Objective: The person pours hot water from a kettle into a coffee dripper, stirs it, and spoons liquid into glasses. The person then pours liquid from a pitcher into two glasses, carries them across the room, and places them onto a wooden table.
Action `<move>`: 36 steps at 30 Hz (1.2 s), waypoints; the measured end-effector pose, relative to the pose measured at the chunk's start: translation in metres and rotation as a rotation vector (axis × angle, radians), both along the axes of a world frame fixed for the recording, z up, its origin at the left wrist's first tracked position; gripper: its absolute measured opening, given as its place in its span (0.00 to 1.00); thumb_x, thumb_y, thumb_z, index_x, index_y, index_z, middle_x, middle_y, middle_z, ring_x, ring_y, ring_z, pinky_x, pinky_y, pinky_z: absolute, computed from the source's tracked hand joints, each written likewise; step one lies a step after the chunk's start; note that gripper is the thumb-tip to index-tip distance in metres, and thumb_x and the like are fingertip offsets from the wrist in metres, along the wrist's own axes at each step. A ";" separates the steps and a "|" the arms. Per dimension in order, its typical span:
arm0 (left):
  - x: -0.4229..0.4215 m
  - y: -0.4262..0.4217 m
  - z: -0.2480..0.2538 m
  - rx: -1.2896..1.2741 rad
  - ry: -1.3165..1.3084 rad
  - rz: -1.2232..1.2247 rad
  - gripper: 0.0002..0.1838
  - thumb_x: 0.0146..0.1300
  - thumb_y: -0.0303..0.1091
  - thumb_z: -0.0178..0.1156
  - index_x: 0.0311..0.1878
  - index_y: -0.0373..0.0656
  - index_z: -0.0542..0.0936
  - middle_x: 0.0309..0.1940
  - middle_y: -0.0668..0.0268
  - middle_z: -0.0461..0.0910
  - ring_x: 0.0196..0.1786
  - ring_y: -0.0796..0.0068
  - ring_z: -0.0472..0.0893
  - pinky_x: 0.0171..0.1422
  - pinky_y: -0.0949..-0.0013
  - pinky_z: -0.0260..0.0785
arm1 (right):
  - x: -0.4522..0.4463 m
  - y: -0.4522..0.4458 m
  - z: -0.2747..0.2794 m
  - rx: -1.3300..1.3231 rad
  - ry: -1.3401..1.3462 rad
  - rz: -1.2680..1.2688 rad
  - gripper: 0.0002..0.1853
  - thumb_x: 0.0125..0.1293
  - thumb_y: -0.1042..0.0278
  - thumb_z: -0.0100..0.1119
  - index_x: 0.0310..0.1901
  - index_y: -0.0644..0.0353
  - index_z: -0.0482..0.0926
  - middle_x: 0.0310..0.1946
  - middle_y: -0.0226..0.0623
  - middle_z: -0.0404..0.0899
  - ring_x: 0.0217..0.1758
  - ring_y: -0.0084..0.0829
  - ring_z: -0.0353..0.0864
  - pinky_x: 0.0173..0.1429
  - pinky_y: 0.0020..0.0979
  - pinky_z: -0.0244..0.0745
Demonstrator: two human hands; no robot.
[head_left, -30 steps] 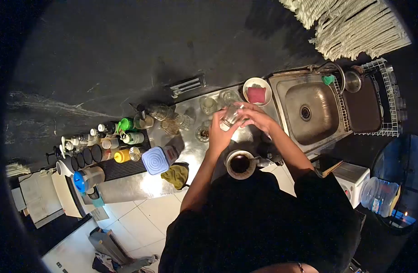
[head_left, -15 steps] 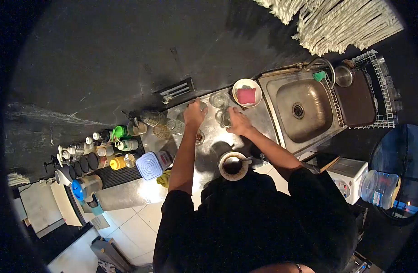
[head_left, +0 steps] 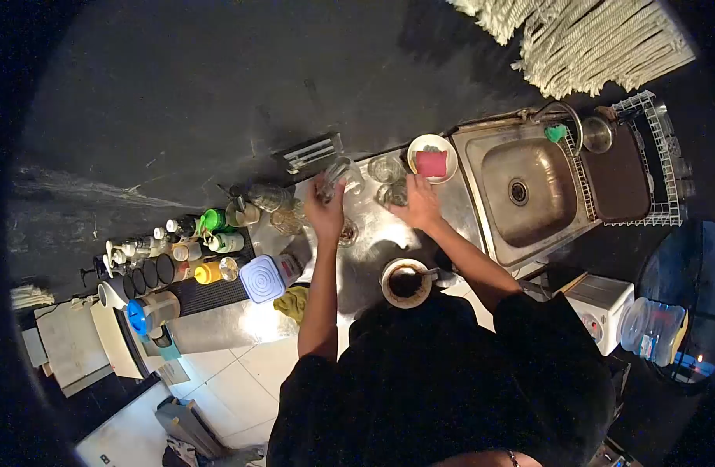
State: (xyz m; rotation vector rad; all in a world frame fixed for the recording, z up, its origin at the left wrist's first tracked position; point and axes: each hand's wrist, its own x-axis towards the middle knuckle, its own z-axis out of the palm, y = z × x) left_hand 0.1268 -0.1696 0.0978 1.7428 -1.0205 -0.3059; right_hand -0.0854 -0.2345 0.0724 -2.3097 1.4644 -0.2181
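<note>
My left hand (head_left: pixel 325 212) is closed around a clear drinking glass (head_left: pixel 343 176), which it holds tilted near the back edge of the steel counter (head_left: pixel 373 233). My right hand (head_left: pixel 421 204) has its fingers round another clear glass (head_left: pixel 390 194), standing on the counter. Just behind that one is a third glass (head_left: pixel 385 168). Below my left hand sits a small glass with something brown in it (head_left: pixel 347 232). Closer to my body, a white bowl (head_left: pixel 406 283) contains dark contents and a spoon.
A white bowl (head_left: pixel 452 165) with a pink sponge (head_left: pixel 431 163) stands beside the metal sink (head_left: pixel 490 202). On the left are bottles, a blue-lidded container (head_left: pixel 262 280) and a yellow-green cloth (head_left: pixel 293 303). A wire rack (head_left: pixel 669 187) lies right of the sink.
My left hand has shifted slightly down and left, and the clear glass in it now shows tilted. My right hand stays at its glass. The whole view has moved a little.
</note>
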 end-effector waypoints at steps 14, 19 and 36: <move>-0.047 0.080 -0.021 0.009 0.305 -0.112 0.35 0.59 0.38 0.73 0.66 0.35 0.70 0.60 0.54 0.76 0.62 0.58 0.77 0.63 0.56 0.72 | 0.032 -0.012 0.034 0.737 -0.543 0.133 0.35 0.60 0.59 0.72 0.67 0.58 0.71 0.50 0.36 0.75 0.45 0.26 0.78 0.41 0.29 0.78; -0.034 0.101 -0.050 0.184 -0.190 -0.053 0.50 0.52 0.46 0.75 0.73 0.33 0.61 0.62 0.44 0.71 0.64 0.41 0.71 0.70 0.49 0.61 | 0.054 -0.010 0.014 0.267 -0.326 0.373 0.39 0.50 0.61 0.74 0.66 0.54 0.70 0.54 0.44 0.74 0.61 0.46 0.74 0.67 0.44 0.68; -0.004 0.144 -0.071 0.291 0.020 0.204 0.53 0.52 0.40 0.76 0.76 0.36 0.55 0.63 0.41 0.71 0.65 0.40 0.73 0.67 0.51 0.69 | 0.088 0.010 -0.002 0.019 0.385 0.627 0.44 0.53 0.53 0.75 0.70 0.53 0.65 0.63 0.45 0.69 0.65 0.49 0.73 0.69 0.54 0.56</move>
